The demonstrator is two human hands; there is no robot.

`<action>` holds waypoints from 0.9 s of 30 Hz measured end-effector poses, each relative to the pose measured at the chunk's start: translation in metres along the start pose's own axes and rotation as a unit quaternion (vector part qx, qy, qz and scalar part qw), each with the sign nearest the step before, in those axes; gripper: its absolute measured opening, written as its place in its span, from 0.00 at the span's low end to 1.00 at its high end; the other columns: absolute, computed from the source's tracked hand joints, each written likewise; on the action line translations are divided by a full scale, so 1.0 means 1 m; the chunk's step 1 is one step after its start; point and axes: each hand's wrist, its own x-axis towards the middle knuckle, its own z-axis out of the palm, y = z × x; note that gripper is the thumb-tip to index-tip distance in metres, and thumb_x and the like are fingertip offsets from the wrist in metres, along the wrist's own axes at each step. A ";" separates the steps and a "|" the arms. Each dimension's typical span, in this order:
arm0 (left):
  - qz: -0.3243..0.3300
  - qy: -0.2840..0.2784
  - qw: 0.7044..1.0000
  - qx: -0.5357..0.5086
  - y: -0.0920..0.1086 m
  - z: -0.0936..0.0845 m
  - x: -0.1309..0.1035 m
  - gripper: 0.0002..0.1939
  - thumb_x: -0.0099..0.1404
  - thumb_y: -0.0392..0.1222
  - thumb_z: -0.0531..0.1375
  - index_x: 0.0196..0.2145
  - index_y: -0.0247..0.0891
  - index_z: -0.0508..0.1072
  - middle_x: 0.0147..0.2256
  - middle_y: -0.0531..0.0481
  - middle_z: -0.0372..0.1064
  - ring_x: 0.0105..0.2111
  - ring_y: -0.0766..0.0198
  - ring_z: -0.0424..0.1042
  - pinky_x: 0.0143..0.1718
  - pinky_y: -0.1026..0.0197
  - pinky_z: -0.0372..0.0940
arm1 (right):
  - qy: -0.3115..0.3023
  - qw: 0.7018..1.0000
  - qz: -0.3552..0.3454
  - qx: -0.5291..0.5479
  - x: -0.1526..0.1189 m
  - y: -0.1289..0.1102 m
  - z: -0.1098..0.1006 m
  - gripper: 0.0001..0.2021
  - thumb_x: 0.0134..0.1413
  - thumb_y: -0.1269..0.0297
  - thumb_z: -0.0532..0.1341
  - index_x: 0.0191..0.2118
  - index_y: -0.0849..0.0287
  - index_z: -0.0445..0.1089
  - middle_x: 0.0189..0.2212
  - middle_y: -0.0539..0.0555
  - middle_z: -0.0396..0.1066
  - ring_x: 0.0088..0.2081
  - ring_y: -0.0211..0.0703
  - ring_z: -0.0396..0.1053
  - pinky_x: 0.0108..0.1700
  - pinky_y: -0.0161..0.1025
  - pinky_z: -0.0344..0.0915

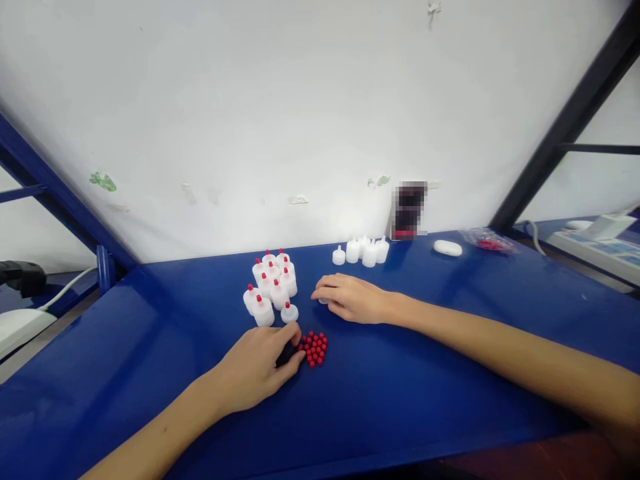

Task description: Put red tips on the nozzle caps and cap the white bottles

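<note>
Beside a small pile of red caps point(316, 349) is my left hand point(260, 367), thumb and fingers apart, fingertips at the pile's left edge. My right hand point(350, 298) is over a whitish piece point(323, 301), mostly hidden under its curled fingers. Several white bottles with red tips point(279, 293) stand grouped behind my left hand. A short white piece with a red tip point(289, 313) sits at the group's front right. Farther back, several white bottles without red tips point(369, 254) stand near the wall, with a short white nozzle piece point(339, 255) at their left.
The blue table point(400, 393) meets a white wall. At the back right are a white oval object point(447, 248) and a clear bag with red items point(487, 241). A dark pixelated rectangle point(409, 210) leans against the wall. Metal frames point(565, 127) rise at both sides.
</note>
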 end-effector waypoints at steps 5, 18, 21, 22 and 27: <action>0.012 -0.009 1.000 0.002 0.000 -0.002 -0.001 0.09 0.73 0.45 0.49 0.38 0.40 0.65 0.27 0.55 0.67 0.25 0.64 0.65 0.28 0.62 0.51 | 0.067 0.995 0.048 -0.060 0.001 -0.001 0.000 0.10 0.62 0.74 0.56 0.44 0.59 0.74 0.40 0.54 0.78 0.37 0.44 0.69 0.45 0.46 0.52; 0.031 0.009 0.999 0.019 -0.004 0.002 -0.001 0.05 0.72 0.42 0.51 0.41 0.41 0.65 0.28 0.55 0.67 0.25 0.63 0.66 0.27 0.62 0.51 | 0.133 0.984 -0.031 -0.116 0.000 -0.012 0.000 0.13 0.62 0.77 0.52 0.49 0.63 0.69 0.47 0.60 0.73 0.36 0.41 0.71 0.37 0.39 0.64; 0.039 0.005 0.999 0.020 -0.005 0.002 -0.002 0.07 0.74 0.43 0.49 0.41 0.41 0.64 0.29 0.55 0.68 0.27 0.63 0.68 0.28 0.61 0.52 | 0.171 0.977 -0.020 -0.124 0.000 -0.020 -0.004 0.10 0.63 0.74 0.52 0.44 0.63 0.69 0.43 0.59 0.71 0.30 0.38 0.69 0.31 0.36 0.64; 0.042 0.002 0.999 0.018 -0.005 0.002 -0.002 0.08 0.74 0.43 0.48 0.41 0.41 0.64 0.30 0.54 0.69 0.27 0.62 0.68 0.29 0.61 0.53 | 0.188 0.974 -0.022 -0.123 0.001 -0.022 -0.005 0.09 0.62 0.74 0.52 0.43 0.62 0.68 0.40 0.58 0.71 0.29 0.38 0.68 0.30 0.36 0.64; 0.038 0.006 0.999 -0.016 -0.005 0.001 -0.003 0.10 0.76 0.45 0.46 0.42 0.41 0.63 0.30 0.55 0.68 0.26 0.63 0.67 0.29 0.62 0.53 | 0.242 0.961 -0.056 -0.124 0.003 -0.036 -0.011 0.06 0.64 0.72 0.53 0.42 0.62 0.66 0.33 0.54 0.73 0.28 0.38 0.68 0.30 0.36 0.63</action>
